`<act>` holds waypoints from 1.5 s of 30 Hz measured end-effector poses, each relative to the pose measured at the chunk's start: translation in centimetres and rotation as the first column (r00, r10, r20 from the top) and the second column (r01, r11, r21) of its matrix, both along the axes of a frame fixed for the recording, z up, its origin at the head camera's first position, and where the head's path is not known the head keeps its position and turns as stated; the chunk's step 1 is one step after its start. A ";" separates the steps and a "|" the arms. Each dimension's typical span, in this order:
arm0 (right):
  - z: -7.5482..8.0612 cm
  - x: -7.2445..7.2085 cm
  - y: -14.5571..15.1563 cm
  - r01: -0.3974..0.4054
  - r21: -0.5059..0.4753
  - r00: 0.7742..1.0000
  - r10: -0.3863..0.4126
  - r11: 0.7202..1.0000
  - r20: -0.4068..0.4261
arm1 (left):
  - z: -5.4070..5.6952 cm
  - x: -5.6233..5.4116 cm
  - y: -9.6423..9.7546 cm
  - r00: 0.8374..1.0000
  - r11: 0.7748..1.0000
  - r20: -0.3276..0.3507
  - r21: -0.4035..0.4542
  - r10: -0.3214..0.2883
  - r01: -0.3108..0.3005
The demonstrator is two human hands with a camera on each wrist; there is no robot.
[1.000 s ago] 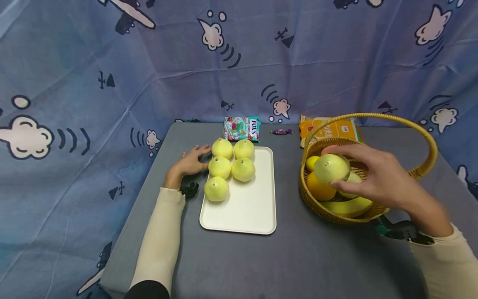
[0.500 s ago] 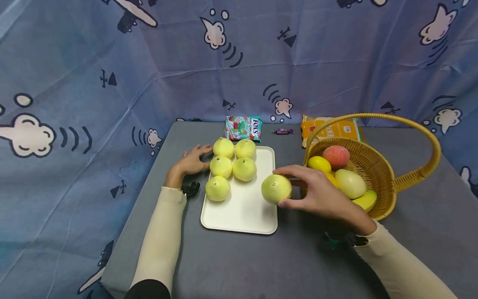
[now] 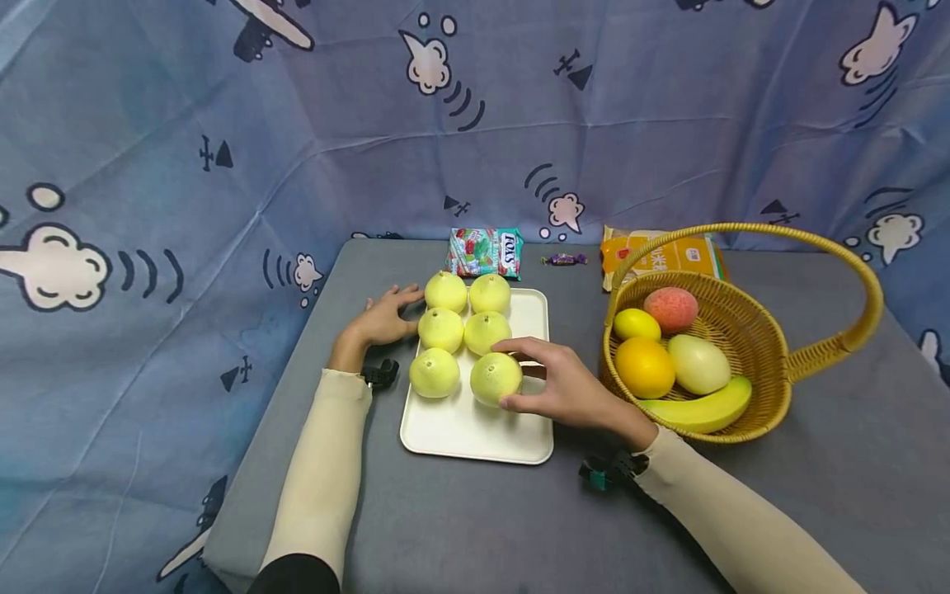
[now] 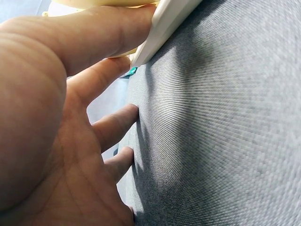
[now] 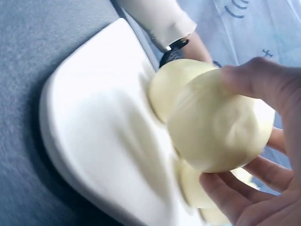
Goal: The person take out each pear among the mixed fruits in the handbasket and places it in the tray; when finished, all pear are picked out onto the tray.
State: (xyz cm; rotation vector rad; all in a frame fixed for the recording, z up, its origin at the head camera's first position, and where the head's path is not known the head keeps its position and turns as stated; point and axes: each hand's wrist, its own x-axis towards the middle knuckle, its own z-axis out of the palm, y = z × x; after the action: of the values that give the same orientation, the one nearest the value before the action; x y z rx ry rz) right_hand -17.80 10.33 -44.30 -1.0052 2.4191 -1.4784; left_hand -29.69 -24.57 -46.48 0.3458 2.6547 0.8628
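My right hand (image 3: pixel 575 388) holds a yellow-green round fruit (image 3: pixel 496 379) between thumb and fingers. It is over the right side of the white tray (image 3: pixel 482 437), in front of several matching fruits (image 3: pixel 435 373) standing in two columns. In the right wrist view the held fruit (image 5: pixel 218 125) overlaps its neighbours, with the bare tray floor (image 5: pixel 103 103) beyond. My left hand (image 3: pixel 383 318) rests at the tray's left edge with fingers spread. The left wrist view shows its thumb (image 4: pixel 108 35) and index finger (image 4: pixel 101 77) against the tray rim (image 4: pixel 162 30), other fingertips on the cloth.
On the right stands a wicker basket (image 3: pixel 768 363) with a tall handle, holding an orange (image 3: pixel 644 367), a lemon (image 3: pixel 636 324), a peach (image 3: pixel 671 309), a banana (image 3: pixel 705 408) and a pale oval fruit (image 3: pixel 699 364). Behind lie a candy bag (image 3: pixel 485 252), a purple-wrapped candy (image 3: pixel 565 259) and an orange snack packet (image 3: pixel 686 254).
My right hand has carried the round fruit from over the basket leftward to the tray, beside the others. The left hand has stayed at the tray's edge.
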 end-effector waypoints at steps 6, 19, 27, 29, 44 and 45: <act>-1.6 -0.4 -0.8 0.025 -0.040 0.999 -0.024 0.999 0.038 | 0.1 0.2 0.2 1.000 1.000 0.011 -0.002 -0.004 0.004; -2.4 -0.6 -1.6 0.140 0.029 0.977 -0.133 0.990 -0.168 | 0.0 0.2 0.2 1.000 1.000 0.003 0.007 -0.004 0.004; -1.4 -0.3 -1.5 0.140 0.067 0.970 -0.123 0.988 -0.211 | -0.1 0.1 0.3 1.000 1.000 -0.001 0.015 -0.010 0.010; -0.6 -0.2 -1.0 0.126 0.091 0.968 -0.102 0.988 -0.231 | -0.1 0.2 0.3 1.000 1.000 0.000 0.016 -0.010 0.010; 9.0 1.0 7.1 0.147 0.408 0.967 -0.044 0.901 -0.250 | 0.0 0.0 0.0 1.000 1.000 0.000 0.022 -0.004 0.004; 9.7 1.1 7.7 0.163 0.421 0.965 -0.056 0.892 -0.256 | 0.0 0.0 0.0 1.000 1.000 0.002 0.022 -0.004 0.004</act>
State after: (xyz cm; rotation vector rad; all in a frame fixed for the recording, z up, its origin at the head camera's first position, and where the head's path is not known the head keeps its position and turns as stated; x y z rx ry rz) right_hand -16.65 18.03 -34.62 -0.9945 2.8361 -0.7982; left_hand -29.66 -24.61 -46.53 0.3556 2.6435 0.8909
